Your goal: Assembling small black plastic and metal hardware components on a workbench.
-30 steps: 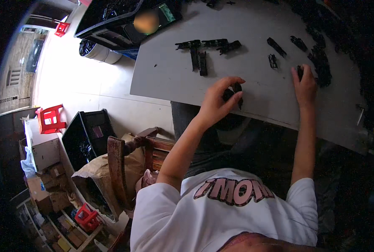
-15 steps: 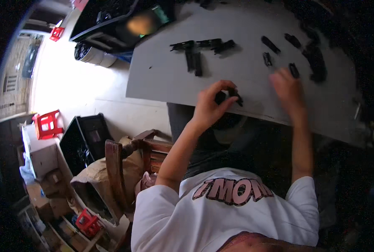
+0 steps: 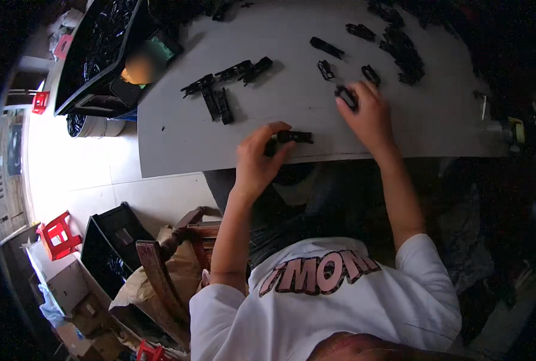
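Observation:
Near the table's front edge, my left hand (image 3: pixel 254 157) is closed round a long black plastic part (image 3: pixel 298 137), whose narrow end sticks out to the right past the fingertips. A second dark piece sits inside the curl of these fingers, mostly hidden. Farther right and a little above the tabletop, my right hand (image 3: pixel 369 117) pinches a small black plastic piece (image 3: pixel 346 98) between thumb and fingers. Just beyond it lie a small black clip-like piece (image 3: pixel 325 70) and another black piece (image 3: pixel 371 74).
Several long black parts (image 3: pixel 224 107) lie grouped at the left of the grey table (image 3: pixel 177 150). A heap of black pieces (image 3: pixel 403 54) lies at the far right. A large black crate (image 3: pixel 81 99) stands beyond the left edge. A wooden chair (image 3: pixel 153 262) is at my left.
My right hand has picked up a small black piece and brought it left, toward my left hand. The left hand keeps its part, now turned more level. The view has shifted right.

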The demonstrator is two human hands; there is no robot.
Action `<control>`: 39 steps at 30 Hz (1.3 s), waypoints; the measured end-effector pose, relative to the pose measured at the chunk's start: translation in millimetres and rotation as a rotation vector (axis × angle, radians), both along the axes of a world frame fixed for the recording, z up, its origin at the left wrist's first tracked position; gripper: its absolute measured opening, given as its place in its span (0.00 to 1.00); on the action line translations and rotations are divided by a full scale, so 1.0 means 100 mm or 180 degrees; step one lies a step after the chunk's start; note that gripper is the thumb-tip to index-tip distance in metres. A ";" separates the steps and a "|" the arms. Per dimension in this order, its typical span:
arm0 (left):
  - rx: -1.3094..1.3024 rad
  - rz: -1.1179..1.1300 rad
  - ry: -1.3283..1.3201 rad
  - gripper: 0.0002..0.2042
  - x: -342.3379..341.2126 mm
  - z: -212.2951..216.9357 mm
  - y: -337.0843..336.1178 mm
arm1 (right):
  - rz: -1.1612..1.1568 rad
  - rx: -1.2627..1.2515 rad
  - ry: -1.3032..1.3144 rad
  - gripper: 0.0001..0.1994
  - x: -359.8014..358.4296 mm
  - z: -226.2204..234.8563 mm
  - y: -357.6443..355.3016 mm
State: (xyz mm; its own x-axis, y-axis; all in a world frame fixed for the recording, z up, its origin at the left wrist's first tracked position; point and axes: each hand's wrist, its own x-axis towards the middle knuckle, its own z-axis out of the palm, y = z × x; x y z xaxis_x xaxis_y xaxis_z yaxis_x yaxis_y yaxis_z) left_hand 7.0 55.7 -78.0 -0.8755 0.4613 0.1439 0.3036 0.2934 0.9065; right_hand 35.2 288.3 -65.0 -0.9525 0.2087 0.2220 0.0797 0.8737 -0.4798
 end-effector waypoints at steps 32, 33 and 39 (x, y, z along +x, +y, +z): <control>0.0075 0.0018 0.0133 0.13 -0.03 -0.09 0.02 | 0.1517 -0.0216 -0.0262 0.15 0.08 0.24 -0.58; 0.0065 0.0030 0.0141 0.13 -0.02 -0.08 0.04 | 0.1449 0.0082 -0.0197 0.16 0.10 0.27 -0.62; 0.0101 0.0161 -0.0192 0.14 -0.02 -0.03 0.05 | 0.1330 -0.0312 0.0311 0.16 0.21 0.11 -0.73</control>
